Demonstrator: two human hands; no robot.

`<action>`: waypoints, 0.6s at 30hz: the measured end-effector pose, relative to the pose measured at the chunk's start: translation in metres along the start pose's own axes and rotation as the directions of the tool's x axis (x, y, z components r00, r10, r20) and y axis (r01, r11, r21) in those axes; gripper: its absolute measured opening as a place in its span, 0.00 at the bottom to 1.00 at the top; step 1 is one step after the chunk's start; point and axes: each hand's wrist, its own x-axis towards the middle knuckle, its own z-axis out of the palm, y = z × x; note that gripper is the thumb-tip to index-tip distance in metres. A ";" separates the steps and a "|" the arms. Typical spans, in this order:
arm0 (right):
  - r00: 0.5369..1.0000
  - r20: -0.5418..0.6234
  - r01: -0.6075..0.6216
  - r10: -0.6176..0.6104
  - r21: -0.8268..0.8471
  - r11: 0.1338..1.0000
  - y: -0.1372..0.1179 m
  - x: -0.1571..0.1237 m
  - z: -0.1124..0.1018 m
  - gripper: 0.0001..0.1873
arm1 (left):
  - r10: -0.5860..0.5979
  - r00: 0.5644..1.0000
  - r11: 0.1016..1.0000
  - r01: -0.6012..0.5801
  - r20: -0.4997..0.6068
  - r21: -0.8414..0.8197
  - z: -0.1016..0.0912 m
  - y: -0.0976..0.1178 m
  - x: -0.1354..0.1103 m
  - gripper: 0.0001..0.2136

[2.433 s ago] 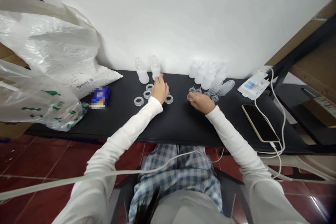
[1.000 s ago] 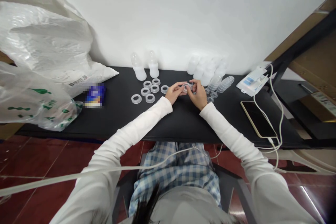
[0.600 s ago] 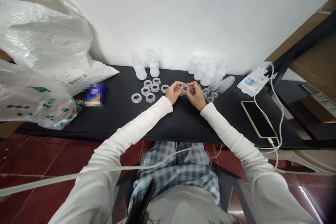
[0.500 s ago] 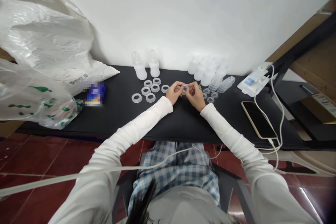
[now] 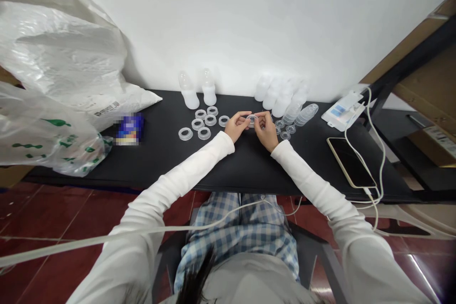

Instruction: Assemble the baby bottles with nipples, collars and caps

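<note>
My left hand [image 5: 235,126] and my right hand [image 5: 266,130] meet above the black table [image 5: 160,164], their fingertips pinching a transparent silicone ring [image 5: 252,120]. Left of them lie several matching rings, the nearest [image 5: 223,120] just beyond my left hand. Two frosted bottles with transparent teats [image 5: 189,90] stand behind those rings. Past my right hand are several small transparent discs [image 5: 285,135], stacked transparent cups [image 5: 306,115] and a row of frosted bottles [image 5: 274,97].
Large white plastic bags [image 5: 60,42] and a green-printed bag [image 5: 42,137] bulge at the left, beside a blurred blue packet [image 5: 128,128]. A phone [image 5: 351,161] with a white cable and a white boxed device [image 5: 344,111] sit at the right. A white wall backs the table.
My hands have come together from their separate spots, now holding one ring at the table's centre. Several rings that were under my left hand now lie grouped to the left.
</note>
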 end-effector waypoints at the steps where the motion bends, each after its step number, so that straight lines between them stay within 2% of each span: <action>1: 1.000 -0.003 -0.004 0.004 0.007 1.000 0.001 0.000 0.000 0.12 | 0.001 1.000 1.000 -0.001 -0.009 -0.023 0.000 -0.001 0.001 0.19; 7: 1.000 0.006 0.011 -0.011 0.040 0.999 0.005 -0.002 0.002 0.12 | 0.009 0.999 0.998 -0.011 -0.041 -0.059 -0.001 -0.003 0.005 0.17; 18: 1.000 0.012 -0.012 0.011 0.053 0.999 0.003 -0.002 0.002 0.13 | -0.018 0.997 0.998 0.022 -0.069 0.055 0.002 0.003 0.000 0.11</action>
